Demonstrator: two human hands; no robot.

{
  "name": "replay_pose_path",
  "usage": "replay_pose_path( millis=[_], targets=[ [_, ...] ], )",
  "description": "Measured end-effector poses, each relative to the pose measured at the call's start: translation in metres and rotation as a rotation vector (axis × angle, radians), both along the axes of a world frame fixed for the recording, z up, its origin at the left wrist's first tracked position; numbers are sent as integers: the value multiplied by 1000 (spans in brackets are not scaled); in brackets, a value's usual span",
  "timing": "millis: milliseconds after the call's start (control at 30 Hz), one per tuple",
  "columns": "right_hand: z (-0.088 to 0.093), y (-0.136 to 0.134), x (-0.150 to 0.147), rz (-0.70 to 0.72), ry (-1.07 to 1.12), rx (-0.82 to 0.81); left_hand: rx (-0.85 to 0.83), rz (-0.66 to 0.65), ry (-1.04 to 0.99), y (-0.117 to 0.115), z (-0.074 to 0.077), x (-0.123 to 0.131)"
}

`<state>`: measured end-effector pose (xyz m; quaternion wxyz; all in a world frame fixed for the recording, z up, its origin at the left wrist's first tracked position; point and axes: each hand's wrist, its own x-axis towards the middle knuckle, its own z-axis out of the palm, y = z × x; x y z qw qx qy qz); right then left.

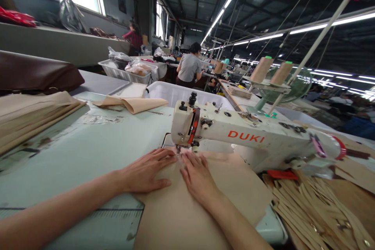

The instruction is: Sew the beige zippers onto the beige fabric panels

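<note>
Left hand (143, 171): you have it flat on the sheet, fingers outstretched, pinching nothing.
Right hand (197, 174): yours too lies flat, a narrow gap from the left.
Tan sheet (172, 216): lower middle, beneath both your hands; likely light, bendable, fairly tough; steady it with spread fingers near its far edge.
Sewing machine (216, 127): right of centre, its foot (178, 149) between your fingertips.
Straps (316, 207): heaped lower right.

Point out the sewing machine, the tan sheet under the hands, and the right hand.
Sewing machine (249, 138): head view, on its long white arm.
Tan sheet (175, 213): head view, on its bare middle.
Right hand (198, 177): head view, on its back.
</note>
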<state>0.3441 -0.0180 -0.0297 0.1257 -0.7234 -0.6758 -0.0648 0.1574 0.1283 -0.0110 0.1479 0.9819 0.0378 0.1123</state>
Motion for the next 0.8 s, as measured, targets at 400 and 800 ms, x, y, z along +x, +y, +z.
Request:
replay_pose_path(
  millis=[400, 800],
  targets=[
    [-9, 0, 12, 93, 147, -32, 66, -28, -47, 3, -18, 0],
    [-13, 8, 15, 68, 90, -15, 17, -21, -92, 9, -17, 3]
  ],
)
